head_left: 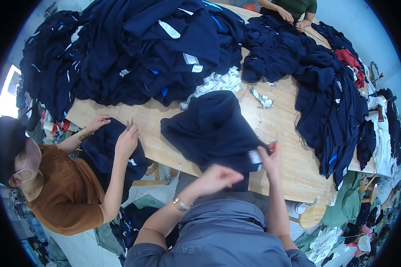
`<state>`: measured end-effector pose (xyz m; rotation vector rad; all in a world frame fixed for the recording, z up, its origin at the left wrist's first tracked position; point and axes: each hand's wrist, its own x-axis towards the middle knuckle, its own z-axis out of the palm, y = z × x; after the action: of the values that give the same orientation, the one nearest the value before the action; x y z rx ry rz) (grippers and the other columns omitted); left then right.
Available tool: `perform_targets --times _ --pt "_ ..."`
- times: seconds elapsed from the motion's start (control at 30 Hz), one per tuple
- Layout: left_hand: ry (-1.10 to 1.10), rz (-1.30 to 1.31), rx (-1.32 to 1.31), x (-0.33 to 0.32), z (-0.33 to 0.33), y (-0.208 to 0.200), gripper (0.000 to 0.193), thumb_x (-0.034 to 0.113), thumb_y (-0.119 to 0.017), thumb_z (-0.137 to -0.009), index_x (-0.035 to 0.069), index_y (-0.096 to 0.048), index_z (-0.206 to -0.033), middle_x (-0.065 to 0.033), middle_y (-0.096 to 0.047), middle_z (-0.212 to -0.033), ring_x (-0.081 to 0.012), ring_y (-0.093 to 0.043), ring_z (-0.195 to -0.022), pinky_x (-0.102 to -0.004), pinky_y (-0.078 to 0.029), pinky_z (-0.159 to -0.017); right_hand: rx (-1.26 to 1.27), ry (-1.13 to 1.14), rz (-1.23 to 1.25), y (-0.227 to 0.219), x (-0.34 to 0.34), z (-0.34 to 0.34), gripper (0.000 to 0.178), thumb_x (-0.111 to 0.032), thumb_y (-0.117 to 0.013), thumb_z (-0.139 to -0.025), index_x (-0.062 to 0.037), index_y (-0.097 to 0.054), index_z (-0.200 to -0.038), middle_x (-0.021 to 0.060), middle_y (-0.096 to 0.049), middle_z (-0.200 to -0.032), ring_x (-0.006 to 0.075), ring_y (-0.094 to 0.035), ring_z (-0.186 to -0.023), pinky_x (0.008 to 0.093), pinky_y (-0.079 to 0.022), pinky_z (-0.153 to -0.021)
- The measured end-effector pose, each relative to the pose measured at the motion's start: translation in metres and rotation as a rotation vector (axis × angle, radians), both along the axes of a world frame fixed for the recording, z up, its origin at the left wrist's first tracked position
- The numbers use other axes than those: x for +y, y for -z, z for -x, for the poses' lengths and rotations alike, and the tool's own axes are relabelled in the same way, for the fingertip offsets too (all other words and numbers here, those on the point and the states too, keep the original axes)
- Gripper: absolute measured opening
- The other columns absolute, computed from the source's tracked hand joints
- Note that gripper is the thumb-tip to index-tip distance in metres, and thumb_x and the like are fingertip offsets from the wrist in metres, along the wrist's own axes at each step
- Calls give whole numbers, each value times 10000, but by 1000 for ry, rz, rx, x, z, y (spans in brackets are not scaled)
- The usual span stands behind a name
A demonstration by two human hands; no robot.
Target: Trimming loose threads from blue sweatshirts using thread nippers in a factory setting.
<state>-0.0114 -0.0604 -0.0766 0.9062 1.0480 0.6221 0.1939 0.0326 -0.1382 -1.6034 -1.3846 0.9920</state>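
A dark navy garment (214, 129) lies spread on the table in front of me, its near edge hanging over the table's front. My right hand (272, 162) pinches the garment's right edge, right beside a white label (255, 157). Above the near part of the cloth is my left hand (219, 179), its fingers pointing right. Motion blurs these fingers, and whether they hold anything does not show.
A big heap of navy garments (133, 53) covers the table's far left, with white crumpled cloth (220, 84) beside it. More navy garments (329, 107) lie along the right. At left, a co-worker (67, 187) holds small clippers (130, 123); another person (294, 13) works across the table (272, 120).
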Motion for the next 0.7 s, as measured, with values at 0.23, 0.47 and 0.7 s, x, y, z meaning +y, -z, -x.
perform_targets --times 0.23,0.47,0.7 --pt "-843 -734 517 90 96 20 129 67 -548 -858 8 -613 -952 -120 -648 -901 -190 -641 -818 -275 -498 -690 -208 176 -362 6 15 -21 231 -90 -652 -791 -21 -436 -834 71 -464 -713 158 -445 -651 294 -401 -618" --pt "-487 -970 1053 117 97 24 267 265 -670 -760 47 -619 -904 -161 -590 -896 -332 -531 -924 -403 -430 -817 8 -29 -210 3 -10 21 238 -100 -643 -817 -22 -433 -896 20 -490 -724 99 -444 -638 243 -386 -575" --pt "-300 -1199 1220 88 61 9 442 394 -749 -613 63 -580 -854 -117 -517 -982 -285 -445 -1029 -393 -377 -828 -31 -212 -184 -6 -27 38 341 -165 -715 -770 -46 -405 -848 11 -438 -716 126 -397 -650 263 -358 -617"
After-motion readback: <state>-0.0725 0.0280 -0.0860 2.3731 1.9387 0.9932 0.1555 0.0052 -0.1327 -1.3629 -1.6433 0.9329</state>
